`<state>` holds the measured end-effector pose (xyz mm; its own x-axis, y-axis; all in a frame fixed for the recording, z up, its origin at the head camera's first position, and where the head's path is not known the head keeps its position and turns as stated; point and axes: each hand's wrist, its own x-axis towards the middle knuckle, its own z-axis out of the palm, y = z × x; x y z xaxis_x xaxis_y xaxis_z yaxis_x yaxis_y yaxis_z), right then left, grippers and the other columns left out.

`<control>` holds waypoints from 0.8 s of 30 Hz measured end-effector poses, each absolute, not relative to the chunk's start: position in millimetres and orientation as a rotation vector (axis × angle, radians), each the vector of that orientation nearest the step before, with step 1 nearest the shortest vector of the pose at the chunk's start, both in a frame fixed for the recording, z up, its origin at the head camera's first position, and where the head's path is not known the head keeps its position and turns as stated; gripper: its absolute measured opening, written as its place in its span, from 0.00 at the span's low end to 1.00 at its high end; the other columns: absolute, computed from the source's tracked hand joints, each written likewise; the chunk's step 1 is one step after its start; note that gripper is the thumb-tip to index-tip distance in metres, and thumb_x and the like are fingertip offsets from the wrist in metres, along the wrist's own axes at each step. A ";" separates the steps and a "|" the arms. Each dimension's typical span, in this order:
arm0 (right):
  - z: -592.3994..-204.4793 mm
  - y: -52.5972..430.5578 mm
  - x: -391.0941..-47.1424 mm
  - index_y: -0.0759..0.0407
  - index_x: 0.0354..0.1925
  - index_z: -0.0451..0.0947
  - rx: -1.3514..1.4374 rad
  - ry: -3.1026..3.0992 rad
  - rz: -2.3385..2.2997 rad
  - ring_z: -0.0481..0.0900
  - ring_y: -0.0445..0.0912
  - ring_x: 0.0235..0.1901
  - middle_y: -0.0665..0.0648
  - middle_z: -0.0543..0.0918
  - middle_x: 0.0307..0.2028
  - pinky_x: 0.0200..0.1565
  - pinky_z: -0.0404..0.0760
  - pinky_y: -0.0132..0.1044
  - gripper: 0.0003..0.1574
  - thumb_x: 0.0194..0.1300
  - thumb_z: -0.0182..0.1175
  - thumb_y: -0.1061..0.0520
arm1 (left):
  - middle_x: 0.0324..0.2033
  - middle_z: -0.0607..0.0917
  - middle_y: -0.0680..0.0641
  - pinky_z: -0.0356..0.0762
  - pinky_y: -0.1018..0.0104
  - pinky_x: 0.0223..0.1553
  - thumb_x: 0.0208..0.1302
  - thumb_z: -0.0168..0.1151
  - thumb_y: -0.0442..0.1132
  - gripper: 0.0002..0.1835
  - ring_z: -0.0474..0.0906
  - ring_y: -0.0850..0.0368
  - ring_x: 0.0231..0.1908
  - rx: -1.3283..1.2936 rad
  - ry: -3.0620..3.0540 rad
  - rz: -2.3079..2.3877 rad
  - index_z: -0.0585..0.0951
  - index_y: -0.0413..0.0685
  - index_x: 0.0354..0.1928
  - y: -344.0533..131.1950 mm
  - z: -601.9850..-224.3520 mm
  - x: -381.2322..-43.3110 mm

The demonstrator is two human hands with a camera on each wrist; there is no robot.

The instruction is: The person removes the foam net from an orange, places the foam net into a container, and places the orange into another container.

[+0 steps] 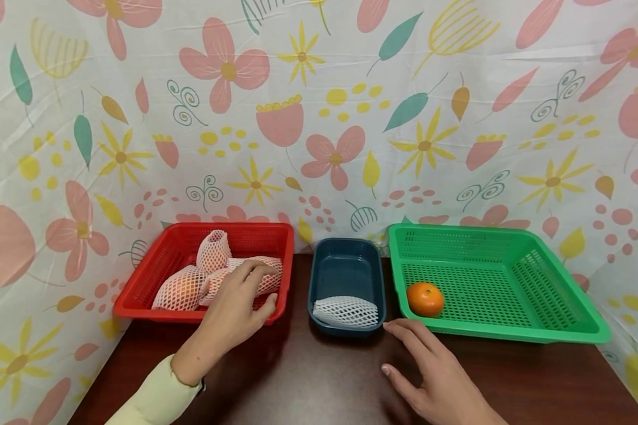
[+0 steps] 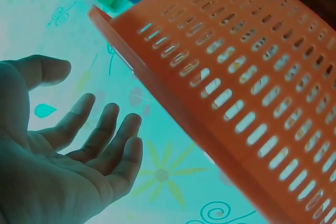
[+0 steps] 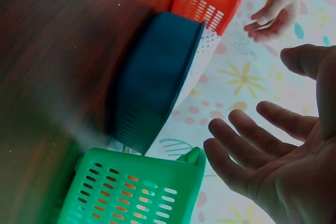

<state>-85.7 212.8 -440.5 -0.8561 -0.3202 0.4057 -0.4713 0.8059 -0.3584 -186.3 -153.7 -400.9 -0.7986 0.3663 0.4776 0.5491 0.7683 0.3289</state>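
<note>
Over the front right of a red basket (image 1: 244, 236) hovers my left hand (image 1: 239, 304), fingers loosely bent and nothing between them. The left wrist view also shows this hand (image 2: 73, 156) with bare palm and fingers apart. Inside the basket lie several orange-coloured fruits in white foam nets (image 1: 181, 288), partly covered by the hand. My right hand (image 1: 433, 366) is held empty, fingers extended, in front of the gap between a dark blue tray (image 1: 345, 268) and a green basket (image 1: 457, 280). A white foam net (image 1: 345, 311) lies flattened in the tray. One mandarin (image 1: 425, 300) sits at the green basket's left front.
All three containers stand in a row on a dark brown table (image 1: 308, 378), the tray in the middle. Close behind them hangs a flower-patterned cloth (image 1: 319, 106), which also runs along both sides.
</note>
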 end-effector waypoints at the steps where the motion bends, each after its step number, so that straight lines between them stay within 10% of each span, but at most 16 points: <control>1: -441.0 212.4 -85.6 0.40 0.68 0.75 0.600 -2.671 0.653 0.77 0.35 0.58 0.37 0.74 0.64 0.52 0.86 0.43 0.40 0.61 0.79 0.47 | 0.58 0.81 0.49 0.79 0.44 0.61 0.58 0.79 0.41 0.29 0.79 0.51 0.57 -0.695 -2.583 -0.647 0.82 0.52 0.62 -154.7 -399.9 -187.0; 24: -450.8 209.6 -83.6 0.43 0.67 0.76 0.721 -2.627 0.644 0.78 0.36 0.55 0.40 0.75 0.63 0.50 0.87 0.39 0.38 0.61 0.79 0.46 | 0.57 0.82 0.43 0.79 0.42 0.61 0.60 0.78 0.43 0.30 0.79 0.45 0.56 -0.685 -2.708 -0.560 0.80 0.45 0.64 -171.9 -369.2 -216.8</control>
